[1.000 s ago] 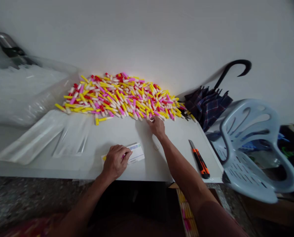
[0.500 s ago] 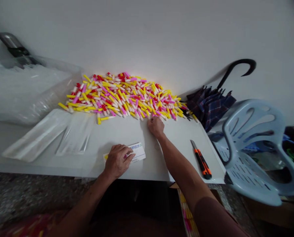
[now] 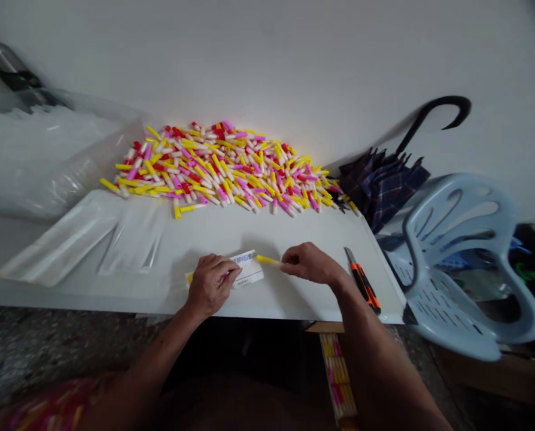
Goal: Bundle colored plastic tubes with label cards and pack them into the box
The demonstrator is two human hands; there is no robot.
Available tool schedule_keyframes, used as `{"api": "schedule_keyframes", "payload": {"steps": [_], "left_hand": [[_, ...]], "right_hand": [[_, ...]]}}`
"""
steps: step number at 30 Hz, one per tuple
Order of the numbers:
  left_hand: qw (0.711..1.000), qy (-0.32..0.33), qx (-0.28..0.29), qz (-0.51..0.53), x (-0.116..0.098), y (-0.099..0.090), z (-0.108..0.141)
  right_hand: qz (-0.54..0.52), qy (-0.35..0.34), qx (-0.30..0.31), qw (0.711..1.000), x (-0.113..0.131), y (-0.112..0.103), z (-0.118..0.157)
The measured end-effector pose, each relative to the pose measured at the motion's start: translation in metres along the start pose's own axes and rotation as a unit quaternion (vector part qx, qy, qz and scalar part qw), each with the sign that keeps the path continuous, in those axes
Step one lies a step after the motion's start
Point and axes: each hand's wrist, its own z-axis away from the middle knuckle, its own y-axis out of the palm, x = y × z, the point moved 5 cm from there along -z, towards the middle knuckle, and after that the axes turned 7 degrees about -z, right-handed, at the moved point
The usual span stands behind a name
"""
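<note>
A large loose pile of plastic marker pens (image 3: 218,167) with white bodies and yellow, pink or red ends lies along the back of the white table (image 3: 258,230). My right hand (image 3: 310,264) pinches a yellow marker pen (image 3: 267,260) by one end and holds it out to the left. Its tip points at a white printed card (image 3: 248,267). My left hand (image 3: 211,285) sits on the card's left part, fingers curled around a marker pen, with a bit of pink and yellow showing beside them.
An orange-and-black utility knife (image 3: 364,281) lies near the table's right edge. Flat clear plastic sleeves (image 3: 83,236) and a clear plastic bag (image 3: 47,155) lie at the left. A folded plaid umbrella (image 3: 384,185) and a pale blue plastic chair (image 3: 456,269) stand to the right. Rows of markers (image 3: 337,377) sit below the table.
My right hand has moved from the front of the pile down to near the card, now with a yellow marker pen in it. My left hand has stayed on the card.
</note>
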Motion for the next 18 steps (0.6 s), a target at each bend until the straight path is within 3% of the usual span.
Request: {"api": "schedule_keyframes", "payload": {"steps": [5,8,11,14,18], "left_hand": [[1.0,0.012,0.018,0.004,-0.002,0.002,-0.002],[1.0,0.006,0.027,0.0,-0.002,0.003,-0.003],[1.0,0.002,0.025,0.005,-0.001,0.003,-0.003],[1.0,0.004,0.026,0.014,-0.002,0.002,-0.004],[0.999,0.006,0.038,0.004,-0.002,0.003,-0.005]], "right_hand": [[0.024,-0.043,0.001,0.999,0.024,0.04,-0.029],[-0.056,-0.078,0.021,0.995,0.025,0.064,-0.034],[-0.15,-0.117,0.015,0.982,0.02,0.072,-0.025],[-0.265,-0.051,-0.025,0.962,0.008,0.074,-0.018],[-0.39,0.013,0.037,0.92,0.007,0.094,-0.017]]}}
